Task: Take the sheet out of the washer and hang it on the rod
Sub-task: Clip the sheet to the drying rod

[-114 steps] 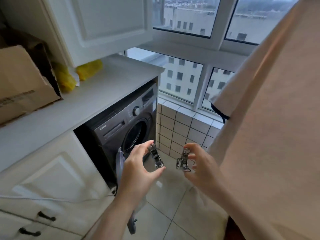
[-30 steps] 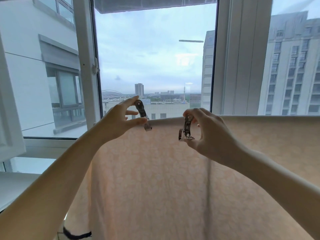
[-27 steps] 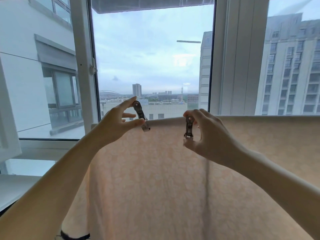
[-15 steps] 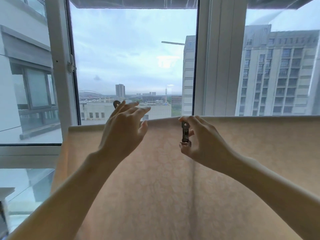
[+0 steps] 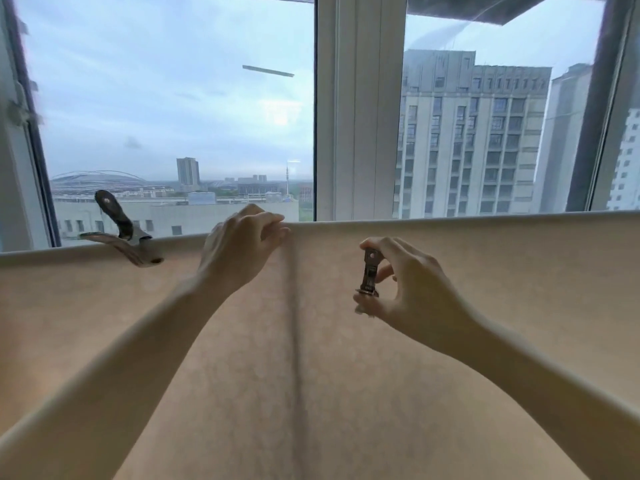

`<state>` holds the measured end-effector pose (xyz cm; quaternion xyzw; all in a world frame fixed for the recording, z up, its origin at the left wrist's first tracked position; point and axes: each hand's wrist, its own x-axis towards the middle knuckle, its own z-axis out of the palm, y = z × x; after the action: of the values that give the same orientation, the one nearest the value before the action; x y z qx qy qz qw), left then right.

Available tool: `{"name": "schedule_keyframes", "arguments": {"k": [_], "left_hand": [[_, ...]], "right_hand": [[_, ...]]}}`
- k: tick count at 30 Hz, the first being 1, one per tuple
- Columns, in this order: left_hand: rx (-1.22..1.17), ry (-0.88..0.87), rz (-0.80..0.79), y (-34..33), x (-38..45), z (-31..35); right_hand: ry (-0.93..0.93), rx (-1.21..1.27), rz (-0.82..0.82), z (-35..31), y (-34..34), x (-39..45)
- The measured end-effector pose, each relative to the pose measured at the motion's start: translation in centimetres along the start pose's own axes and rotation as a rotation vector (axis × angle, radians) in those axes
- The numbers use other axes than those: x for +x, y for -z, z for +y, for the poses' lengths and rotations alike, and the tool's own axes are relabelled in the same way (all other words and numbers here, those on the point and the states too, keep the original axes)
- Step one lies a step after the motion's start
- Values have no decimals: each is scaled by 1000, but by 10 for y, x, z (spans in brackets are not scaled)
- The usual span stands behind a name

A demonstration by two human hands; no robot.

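Draping over the rod, the beige sheet (image 5: 311,358) fills the lower view, its top fold running across below the window (image 5: 173,98). The left hand (image 5: 239,251) pinches that fold with curled fingers, probably to hold it flat. One metal clip (image 5: 124,237) already bites the fold farther left; the right hand (image 5: 398,282) pinches a second clip (image 5: 370,271), probably meant for fastening nearby.
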<state>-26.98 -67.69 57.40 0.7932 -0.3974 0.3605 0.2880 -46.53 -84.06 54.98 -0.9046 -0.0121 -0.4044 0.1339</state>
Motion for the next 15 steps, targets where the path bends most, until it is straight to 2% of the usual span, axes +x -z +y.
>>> {"name": "schedule_keyframes", "arguments": {"k": [9,15], "left_hand": [[68,-37,-67,-69,36,120],[79,-84,-51,-131,57,207]], "right_hand": [[-69,-34,19,114,93,-47],[-142,-39,32,196,158,-89]]}}
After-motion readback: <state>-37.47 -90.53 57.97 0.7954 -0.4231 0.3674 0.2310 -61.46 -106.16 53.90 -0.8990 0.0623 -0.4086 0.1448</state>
